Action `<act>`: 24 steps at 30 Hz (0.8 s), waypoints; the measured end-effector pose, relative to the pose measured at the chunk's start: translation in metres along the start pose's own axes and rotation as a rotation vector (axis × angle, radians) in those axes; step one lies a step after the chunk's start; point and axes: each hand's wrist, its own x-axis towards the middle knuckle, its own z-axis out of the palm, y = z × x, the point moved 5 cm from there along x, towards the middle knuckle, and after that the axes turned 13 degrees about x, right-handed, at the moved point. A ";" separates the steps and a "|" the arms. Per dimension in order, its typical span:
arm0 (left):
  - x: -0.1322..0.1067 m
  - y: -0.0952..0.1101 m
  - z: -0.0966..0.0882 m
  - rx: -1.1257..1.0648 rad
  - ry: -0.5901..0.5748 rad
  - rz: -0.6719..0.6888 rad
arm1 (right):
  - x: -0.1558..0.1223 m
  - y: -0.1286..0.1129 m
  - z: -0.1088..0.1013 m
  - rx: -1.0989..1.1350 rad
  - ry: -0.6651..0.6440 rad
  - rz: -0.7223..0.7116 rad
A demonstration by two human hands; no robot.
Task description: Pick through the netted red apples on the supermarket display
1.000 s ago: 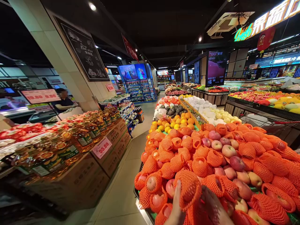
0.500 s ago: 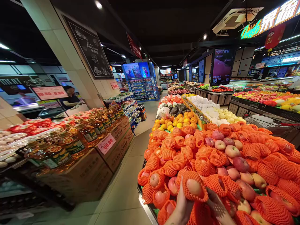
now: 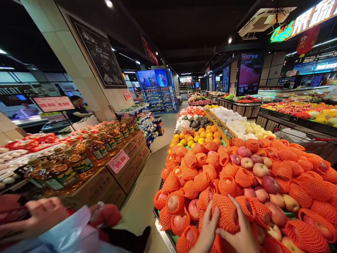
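Both my hands are on one apple in an orange foam net [image 3: 225, 211] at the near edge of the apple pile. My left hand [image 3: 207, 230] cups its left side with the fingers pointing up. My right hand [image 3: 238, 234] lies over its top and right side, fingers curled round the net. The apple rests against the other netted apples [image 3: 200, 181] and the bare red-yellow apples [image 3: 259, 170] heaped on the display stand [image 3: 161, 230].
At the lower left another person's hand [image 3: 44, 214] holds a clear plastic bag [image 3: 76, 232] and something red [image 3: 107, 215]. Boxes with oil bottles [image 3: 100, 149] and a 55.80 price tag [image 3: 119, 161] line the aisle's left side. Oranges [image 3: 196, 137] and more fruit stands lie beyond.
The netted apple was held up between my hands; now my right hand has come over its top and it sits lower on the pile. A person with a plastic bag has appeared at the lower left.
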 end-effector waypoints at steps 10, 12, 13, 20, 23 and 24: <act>0.003 0.042 -0.048 0.064 0.068 0.075 | 0.072 0.039 0.001 0.291 -0.014 0.316; 0.003 0.042 -0.065 0.060 0.108 0.074 | 0.119 0.044 -0.002 0.067 0.020 0.326; 0.002 0.042 -0.074 0.067 0.145 0.082 | 0.143 0.048 -0.003 -0.001 0.039 0.328; 0.000 0.037 -0.135 0.229 0.380 0.138 | 0.234 0.083 0.023 -0.484 -0.259 0.413; 0.003 0.033 -0.144 0.408 0.384 0.184 | 0.230 0.079 0.025 -0.667 -0.300 0.368; 0.005 0.032 -0.143 0.492 0.370 0.201 | 0.227 0.076 0.024 -0.714 -0.296 0.337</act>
